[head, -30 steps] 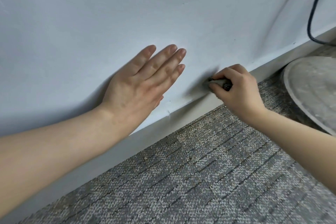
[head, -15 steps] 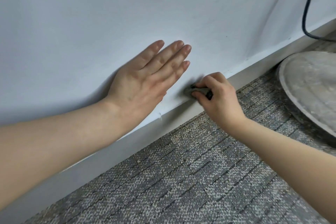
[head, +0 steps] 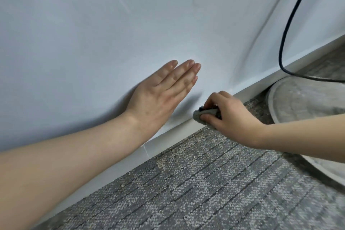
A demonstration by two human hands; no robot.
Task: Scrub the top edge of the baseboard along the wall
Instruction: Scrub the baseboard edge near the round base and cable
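Pale, flat-painted wall [head: 112, 24] fills the upper view; grey block-patterned carpet [head: 205, 183] lies below. The long white baseboard [head: 164, 141] runs diagonally between them, from lower left to upper right. A round pale disc [head: 308, 99] sits on the carpet at right, and a thin black cable [head: 285, 30] hangs above it.

My left hand [head: 160, 95] is flat on the wall just above the board, fingers straight and together, bracing.

My right hand [head: 229, 114] pinches a small grey scrub pad [head: 204, 115], thumb under and fingers curled over, its free end on the board's top edge.

The pad looks soft and light and will likely fold under pressure. I judge a grip close to the working end is best. The board is rigid and fixed, so it can probably take firm strokes.
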